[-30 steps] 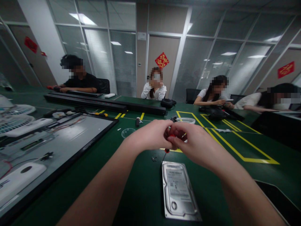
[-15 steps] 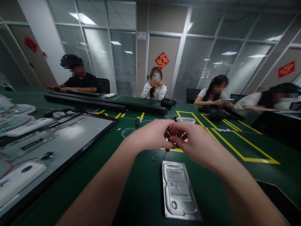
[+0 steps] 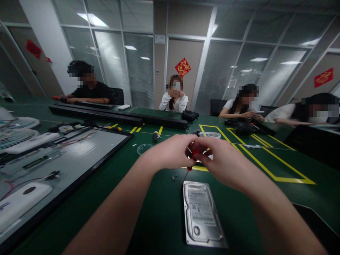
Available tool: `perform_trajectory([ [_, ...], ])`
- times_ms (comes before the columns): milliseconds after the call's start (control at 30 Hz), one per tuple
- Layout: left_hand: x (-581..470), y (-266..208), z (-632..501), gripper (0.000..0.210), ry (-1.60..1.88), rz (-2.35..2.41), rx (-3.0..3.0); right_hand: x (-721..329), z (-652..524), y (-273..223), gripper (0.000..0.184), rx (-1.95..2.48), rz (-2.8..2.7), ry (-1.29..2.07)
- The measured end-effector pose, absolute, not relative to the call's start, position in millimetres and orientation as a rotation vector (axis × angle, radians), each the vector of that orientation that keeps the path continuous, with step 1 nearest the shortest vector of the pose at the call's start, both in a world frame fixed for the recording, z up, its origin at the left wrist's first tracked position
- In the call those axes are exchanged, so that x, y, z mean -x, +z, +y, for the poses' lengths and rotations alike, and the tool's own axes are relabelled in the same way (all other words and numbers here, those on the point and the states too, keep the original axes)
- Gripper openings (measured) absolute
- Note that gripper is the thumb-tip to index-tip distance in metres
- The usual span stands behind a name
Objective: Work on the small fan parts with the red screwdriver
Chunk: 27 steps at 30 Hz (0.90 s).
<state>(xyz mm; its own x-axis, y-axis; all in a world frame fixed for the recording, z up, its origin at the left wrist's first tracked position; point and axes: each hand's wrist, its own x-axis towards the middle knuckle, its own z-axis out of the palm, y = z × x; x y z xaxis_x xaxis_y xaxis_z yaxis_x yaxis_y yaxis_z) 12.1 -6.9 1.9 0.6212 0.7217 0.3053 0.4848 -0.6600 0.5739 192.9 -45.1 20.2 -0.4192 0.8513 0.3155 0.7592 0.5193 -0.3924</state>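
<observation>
A silver hard drive (image 3: 203,214) lies label side up on the green table in front of me. Above its far edge, a screwdriver (image 3: 189,169) with a red and black handle stands at a slant, its thin shaft reaching the drive's far left corner. My left hand (image 3: 176,152) curls around the handle from the left. From the right, my right hand (image 3: 216,156) pinches the same handle between thumb and fingers. Most of the handle is hidden by the fingers. Several tiny screws (image 3: 174,178) lie left of the drive.
A large display panel (image 3: 71,152) with parts on it fills the left side. A clear round dish (image 3: 145,149) sits beyond my left wrist. Long black bars (image 3: 119,115) lie across the back. Several people sit opposite. A dark flat object (image 3: 313,225) is at right.
The fingers of my right hand have shifted slightly on the handle, and more of its red part shows. The hard drive and screws stay in place.
</observation>
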Motion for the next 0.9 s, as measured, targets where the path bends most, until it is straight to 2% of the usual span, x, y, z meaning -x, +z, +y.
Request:
perform_trajectory([
  [67,-12.5,0.3,-6.2,0.040,0.740,0.953,-2.379,-193.6,-46.0,20.3,0.024,1.299,-2.290,0.289],
  [233,-12.7,-2.8,-4.5,0.040,0.726,0.984,-2.351,-190.1,-48.4,23.3,0.006,1.355,-2.267,0.208],
  [500,-12.0,1.3,-7.3,0.037,0.712,0.994,-2.419,-193.4,-44.0,20.8,0.026,1.322,-2.298,0.276],
  [700,-12.0,-4.1,-4.2,0.041,0.728,1.005,-2.365,-190.9,-45.8,21.8,0.004,1.357,-2.253,0.193],
  [900,-11.8,2.1,-7.8,0.037,0.738,0.991,-2.436,-193.5,-44.4,20.4,0.025,1.322,-2.288,0.244],
])
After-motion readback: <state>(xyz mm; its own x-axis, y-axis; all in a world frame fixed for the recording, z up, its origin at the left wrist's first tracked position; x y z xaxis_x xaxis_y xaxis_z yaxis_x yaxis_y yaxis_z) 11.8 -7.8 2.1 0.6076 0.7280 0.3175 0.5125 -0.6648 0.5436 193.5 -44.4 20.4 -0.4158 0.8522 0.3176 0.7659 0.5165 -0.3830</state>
